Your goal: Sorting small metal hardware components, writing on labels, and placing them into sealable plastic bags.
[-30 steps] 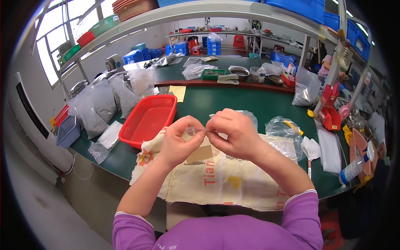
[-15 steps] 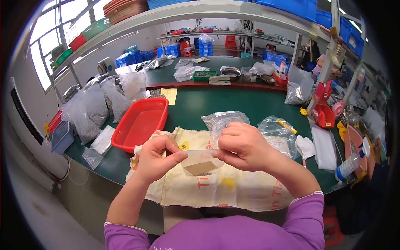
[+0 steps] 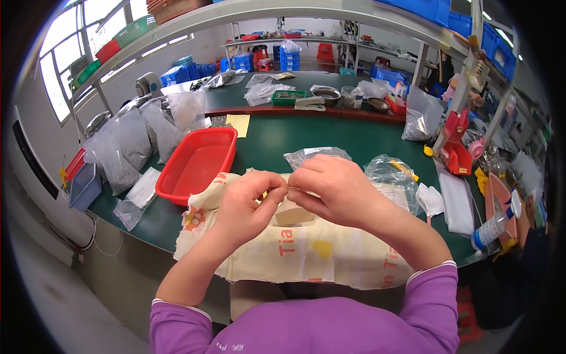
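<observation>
My left hand (image 3: 249, 203) and my right hand (image 3: 331, 187) meet fingertip to fingertip above the cloth, both closed in a pinch. Between them they grip the top edge of a small clear plastic bag (image 3: 295, 218), which hangs below my fingers. A tan piece like a card shows in the bag, with small grey bits at its bottom; my hands hide the bag's upper part. Under it spreads a cream cloth (image 3: 253, 262) with red print and yellow patches. Just beyond my right hand lies a clear bag of grey parts (image 3: 315, 153).
A red plastic basket (image 3: 200, 162) stands at the left, beside several bags of small grey parts (image 3: 132, 144). On the right are a crumpled clear bag (image 3: 392, 177), a white cloth bundle (image 3: 430, 200), a white plastic sheet (image 3: 457, 203) and a bottle (image 3: 489, 231). A shelf beam (image 3: 330, 19) crosses overhead.
My hands have come together along the bag's top edge, the left moving right and the right slightly left, both a little farther from me. The small bag is now more covered by my fingers.
</observation>
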A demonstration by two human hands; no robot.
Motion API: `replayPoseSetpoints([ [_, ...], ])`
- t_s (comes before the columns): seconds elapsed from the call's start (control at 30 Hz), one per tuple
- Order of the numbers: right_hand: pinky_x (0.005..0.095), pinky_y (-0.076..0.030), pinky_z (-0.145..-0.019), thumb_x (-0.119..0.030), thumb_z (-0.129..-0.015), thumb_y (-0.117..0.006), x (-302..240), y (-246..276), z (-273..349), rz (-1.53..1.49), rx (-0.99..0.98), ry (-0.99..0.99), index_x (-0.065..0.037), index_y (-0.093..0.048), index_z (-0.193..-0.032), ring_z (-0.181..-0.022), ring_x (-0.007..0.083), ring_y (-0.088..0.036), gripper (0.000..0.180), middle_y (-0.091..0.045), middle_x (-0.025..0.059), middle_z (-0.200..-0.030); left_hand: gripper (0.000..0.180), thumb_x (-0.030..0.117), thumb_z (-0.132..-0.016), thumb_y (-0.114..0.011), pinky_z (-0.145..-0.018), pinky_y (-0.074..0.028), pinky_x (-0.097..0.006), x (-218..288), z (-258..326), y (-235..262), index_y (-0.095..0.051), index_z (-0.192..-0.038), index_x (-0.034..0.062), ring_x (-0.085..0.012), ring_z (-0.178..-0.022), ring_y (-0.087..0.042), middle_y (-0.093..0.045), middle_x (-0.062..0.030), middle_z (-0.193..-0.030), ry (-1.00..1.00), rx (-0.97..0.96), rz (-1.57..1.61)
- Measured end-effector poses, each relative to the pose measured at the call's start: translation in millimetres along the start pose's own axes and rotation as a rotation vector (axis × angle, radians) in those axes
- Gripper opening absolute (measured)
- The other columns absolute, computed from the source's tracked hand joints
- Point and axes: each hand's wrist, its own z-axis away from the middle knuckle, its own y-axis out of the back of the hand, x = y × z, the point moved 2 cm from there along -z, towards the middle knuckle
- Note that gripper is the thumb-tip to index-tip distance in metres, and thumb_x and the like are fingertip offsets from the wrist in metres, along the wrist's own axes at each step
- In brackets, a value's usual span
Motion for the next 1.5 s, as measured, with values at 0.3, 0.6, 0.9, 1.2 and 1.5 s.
replayPoseSetpoints([
  [0.3, 0.0342, -0.045, -0.057, -0.016, -0.082, -0.061, 21.9, 17.3, -9.9, 0.030, -0.099, -0.217, -0.008, -0.061, -0.079, -0.063, 0.0253, -0.057, 0.009, -0.059, 0.0072, -0.067, 0.008, 0.008, -0.091, -0.054, -0.057, -0.039, -0.020, -41.1, -18.4, 7.2, -0.055, -0.086, 0.0028, -0.0047, -0.064, -0.046, -0.051, 0.0016, -0.071, 0.079, 0.253, 0.322],
  [0.6, 0.0239, -0.044, -0.054, -0.019, -0.091, -0.055, 63.6, 32.5, -34.2, -0.386, -0.519, -0.799, -0.002, -0.065, -0.091, -0.058, 0.0076, -0.054, 0.020, -0.061, 0.0001, -0.071, 0.017, 0.016, -0.092, -0.050, -0.063, -0.045, -0.027, -133.2, 13.2, -10.7, -0.054, -0.085, 0.0012, -0.0139, -0.066, -0.055, -0.058, -0.0054, -0.071, 0.440, 0.029, 0.112],
  [0.9, 0.0114, -0.042, -0.048, -0.014, -0.091, -0.055, 211.0, 36.0, -97.7, -0.704, 0.183, -1.019, -0.006, -0.059, -0.101, -0.058, -0.0004, -0.051, 0.014, -0.064, -0.0015, -0.082, 0.012, 0.013, -0.088, -0.056, -0.061, -0.045, -0.030, -165.8, 30.4, -25.6, -0.059, -0.085, 0.0020, -0.0209, -0.065, -0.057, -0.060, -0.0099, -0.074, 0.322, 0.167, 0.052],
  [1.2, 0.0158, -0.052, -0.049, -0.022, -0.091, -0.055, 255.9, -23.6, -127.4, -0.923, 0.298, -1.256, 0.003, -0.060, -0.091, -0.057, 0.0053, -0.060, 0.025, -0.067, 0.0069, -0.081, 0.010, 0.014, -0.084, -0.060, -0.062, -0.049, -0.035, -159.1, 30.7, -25.2, -0.062, -0.083, 0.0046, -0.0264, -0.072, -0.062, -0.064, -0.0093, -0.078, 0.207, 0.057, -0.008],
  [1.5, 0.0128, -0.049, -0.045, -0.023, -0.092, -0.057, 280.3, -81.4, -110.8, -1.353, 0.376, -1.217, 0.001, -0.061, -0.086, -0.055, 0.0041, -0.058, 0.024, -0.063, 0.0015, -0.071, 0.010, 0.015, -0.083, -0.061, -0.060, -0.048, -0.035, -161.8, 28.6, -27.3, -0.063, -0.081, 0.0051, -0.0267, -0.069, -0.061, -0.063, -0.0091, -0.077, 0.217, 0.016, 0.034],
])
